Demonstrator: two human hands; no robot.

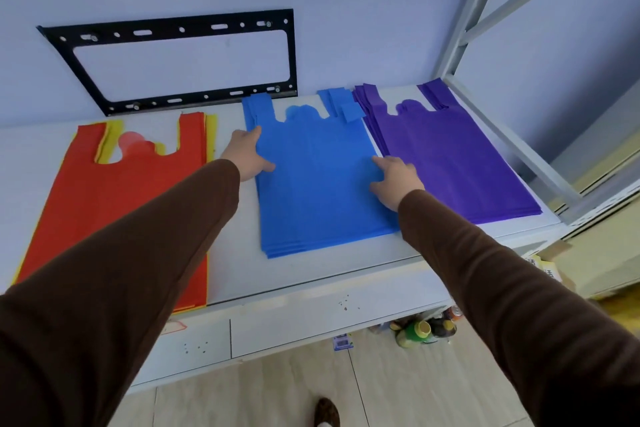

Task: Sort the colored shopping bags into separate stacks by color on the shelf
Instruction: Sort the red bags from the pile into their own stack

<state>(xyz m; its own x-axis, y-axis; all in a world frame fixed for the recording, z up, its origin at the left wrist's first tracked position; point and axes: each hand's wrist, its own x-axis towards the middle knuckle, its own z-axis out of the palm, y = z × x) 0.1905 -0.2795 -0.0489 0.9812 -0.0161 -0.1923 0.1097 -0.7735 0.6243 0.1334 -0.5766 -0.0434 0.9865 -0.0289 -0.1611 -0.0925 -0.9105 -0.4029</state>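
A stack of blue bags (318, 180) lies in the middle of the white shelf (235, 253). My left hand (247, 154) rests flat on the stack's left edge, fingers spread. My right hand (394, 180) presses on its right edge, fingers apart, holding nothing. A purple stack (450, 156) lies to the right, touching the blue one near the handles. On the left sits a pile with a red bag (114, 204) on top and yellow bags (112, 135) showing underneath at its edges.
A black metal bracket (180, 59) is fixed to the wall behind the shelf. A grey shelf upright (460, 28) rises at the right. Bottles (426, 328) stand on the floor under the shelf, and a shoe (327, 412) shows below.
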